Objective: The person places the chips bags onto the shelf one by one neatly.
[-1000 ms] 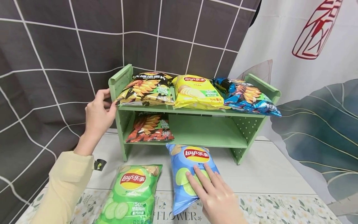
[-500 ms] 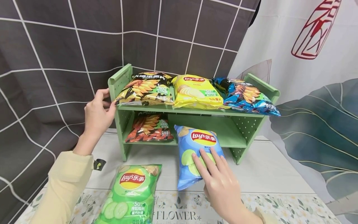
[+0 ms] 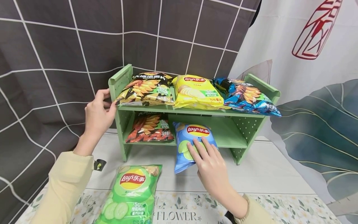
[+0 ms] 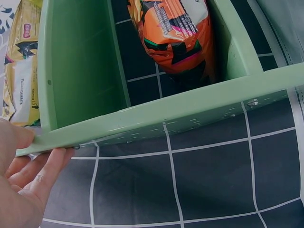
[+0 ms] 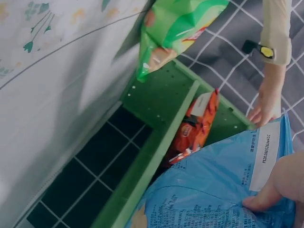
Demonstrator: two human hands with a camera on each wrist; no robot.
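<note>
My left hand grips the front of the left side panel of a green two-tier shelf, thumb on one face and fingers on the other in the left wrist view. My right hand holds a blue bag of Lay's potato chips, fingers spread over its front; the right wrist view shows the thumb pressed on its back. The blue bag tilts at the lower tier, its top overlapping the board. Left of it on that tier lies a red chip bag.
On the upper tier sit a black-and-gold chip bag, a yellow one and a dark blue one. A green chip bag lies on the table before the shelf. Grid-patterned cloth hangs behind.
My right hand has carried the blue chip bag forward from above the table to the lower tier, then slightly left. The left hand and the other bags stay where they were.
</note>
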